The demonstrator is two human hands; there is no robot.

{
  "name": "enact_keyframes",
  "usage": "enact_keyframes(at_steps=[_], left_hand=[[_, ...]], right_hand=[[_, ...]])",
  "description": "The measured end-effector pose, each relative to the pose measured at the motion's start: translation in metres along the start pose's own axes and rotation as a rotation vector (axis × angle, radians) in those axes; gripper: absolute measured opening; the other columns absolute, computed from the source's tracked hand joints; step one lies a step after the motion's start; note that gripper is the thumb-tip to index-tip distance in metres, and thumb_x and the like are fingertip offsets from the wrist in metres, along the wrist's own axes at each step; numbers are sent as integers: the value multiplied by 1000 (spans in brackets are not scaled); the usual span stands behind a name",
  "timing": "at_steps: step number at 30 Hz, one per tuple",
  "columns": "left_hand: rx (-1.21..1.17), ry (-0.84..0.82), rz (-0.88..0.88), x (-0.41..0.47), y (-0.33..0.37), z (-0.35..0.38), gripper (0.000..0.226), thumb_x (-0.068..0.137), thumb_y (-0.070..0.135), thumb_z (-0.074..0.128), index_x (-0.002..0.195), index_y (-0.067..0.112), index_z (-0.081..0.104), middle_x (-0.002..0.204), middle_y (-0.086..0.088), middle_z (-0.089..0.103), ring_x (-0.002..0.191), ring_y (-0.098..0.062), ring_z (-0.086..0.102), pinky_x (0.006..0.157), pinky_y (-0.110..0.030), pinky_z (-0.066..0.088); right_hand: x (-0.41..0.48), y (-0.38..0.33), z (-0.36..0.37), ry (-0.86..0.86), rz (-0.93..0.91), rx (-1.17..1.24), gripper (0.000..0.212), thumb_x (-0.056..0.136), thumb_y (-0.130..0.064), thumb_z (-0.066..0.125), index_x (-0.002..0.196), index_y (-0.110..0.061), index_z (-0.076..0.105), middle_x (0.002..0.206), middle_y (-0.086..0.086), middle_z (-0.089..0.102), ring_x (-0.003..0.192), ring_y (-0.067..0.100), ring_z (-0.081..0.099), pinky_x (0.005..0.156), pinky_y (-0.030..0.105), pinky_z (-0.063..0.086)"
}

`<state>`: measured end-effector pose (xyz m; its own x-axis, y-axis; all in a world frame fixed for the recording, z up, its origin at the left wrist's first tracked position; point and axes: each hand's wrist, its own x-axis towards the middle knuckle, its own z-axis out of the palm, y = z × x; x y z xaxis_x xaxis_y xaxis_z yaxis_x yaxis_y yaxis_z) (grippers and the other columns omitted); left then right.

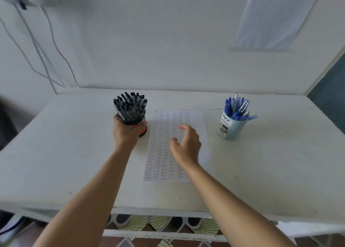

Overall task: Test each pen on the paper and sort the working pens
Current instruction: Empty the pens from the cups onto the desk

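While the white table (74, 153) is being covered at its middle by the paper (160, 134), filled with rows of handwritten "test", the left hand (127, 132) is being wrapped around the dark cup (143, 130) just left of the sheet. The right hand (186, 145) is being held over the paper, fingers loosely spread, grasping nothing. Black pens (130, 106) are being kept upright in the gripped cup, blue pens (236, 108) in the light blue cup (230, 130) right of the sheet.

A makeshift home or office desk is being shown: a black pen cup (130, 122) and a blue pen cup (231, 130) are being kept on a white table (270, 162), and a printed notice (276, 18) is being displayed above its right end.
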<state>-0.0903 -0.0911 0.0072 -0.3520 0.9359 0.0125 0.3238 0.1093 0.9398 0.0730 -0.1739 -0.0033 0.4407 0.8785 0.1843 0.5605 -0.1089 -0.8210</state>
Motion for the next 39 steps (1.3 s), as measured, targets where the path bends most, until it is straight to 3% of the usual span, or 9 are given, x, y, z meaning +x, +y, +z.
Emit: enact_keyframes(at_steps=[3, 7, 14, 20, 22, 26, 30, 35, 39], left_hand=[[0, 25, 26, 1, -3, -9, 78, 66, 29, 89, 130, 24, 45, 106, 11, 57, 104, -19, 59, 87, -38, 55], [25, 55, 75, 9, -11, -30, 79, 61, 25, 84, 129, 28, 45, 113, 5, 61, 105, -21, 61, 86, -43, 57], [198, 122, 225, 25, -27, -79, 92, 63, 9, 80, 145, 19, 41, 134, -9, 48, 127, -31, 41, 110, -48, 36], [534, 148, 352, 33, -46, -111, 88, 63, 12, 82, 141, 27, 47, 136, -3, 47, 138, -28, 31, 122, -50, 1], [654, 148, 374, 35, -52, -118, 82, 67, 13, 80, 139, 34, 46, 138, 3, 44, 143, -29, 24, 121, -55, -2], [844, 166, 446, 30, -57, -125, 80, 68, 0, 72, 134, 38, 46, 141, 2, 42, 145, -31, 19, 111, -65, 9], [1000, 179, 572, 29, -54, -132, 92, 58, -14, 68, 134, 34, 51, 144, -1, 42, 145, -33, 22, 103, -53, 17], [1085, 188, 659, 31, -52, -139, 93, 55, -19, 65, 133, 30, 56, 144, -4, 47, 145, -36, 25, 102, -55, 25], [1097, 208, 623, 26, -52, -144, 95, 54, -20, 63, 134, 32, 55, 145, -2, 46, 145, -35, 25, 101, -55, 28]], right_hand=[[7, -8, 24, -309, -217, -177, 49, 96, -23, 55, 144, -20, 46, 158, 6, 31, 149, 23, 21, 121, 42, 13], [16, -14, 51, -549, -285, -448, 55, 105, -37, 33, 158, -27, 21, 167, 5, -2, 153, 26, -10, 121, 46, -8], [26, -13, 67, -612, -286, -695, 59, 105, -46, 21, 159, -30, 4, 166, 8, -10, 152, 30, -14, 122, 52, -9], [24, -12, 69, -586, -280, -703, 59, 104, -49, 20, 159, -32, 6, 167, 6, -8, 153, 27, -12, 122, 50, -8], [25, -12, 70, -584, -270, -682, 59, 103, -50, 22, 159, -33, 8, 167, 5, -7, 153, 27, -12, 122, 50, -10], [27, -13, 71, -574, -261, -651, 60, 102, -49, 26, 158, -33, 13, 167, 5, -4, 153, 26, -11, 122, 49, -10], [26, -13, 72, -564, -270, -646, 60, 101, -49, 26, 158, -33, 13, 167, 6, -3, 153, 27, -10, 122, 50, -10], [27, -12, 73, -568, -268, -661, 60, 101, -49, 24, 158, -33, 12, 167, 6, -5, 153, 26, -12, 122, 49, -10], [27, -10, 74, -569, -270, -664, 61, 101, -50, 24, 158, -34, 12, 167, 6, -6, 153, 27, -12, 122, 50, -11]])
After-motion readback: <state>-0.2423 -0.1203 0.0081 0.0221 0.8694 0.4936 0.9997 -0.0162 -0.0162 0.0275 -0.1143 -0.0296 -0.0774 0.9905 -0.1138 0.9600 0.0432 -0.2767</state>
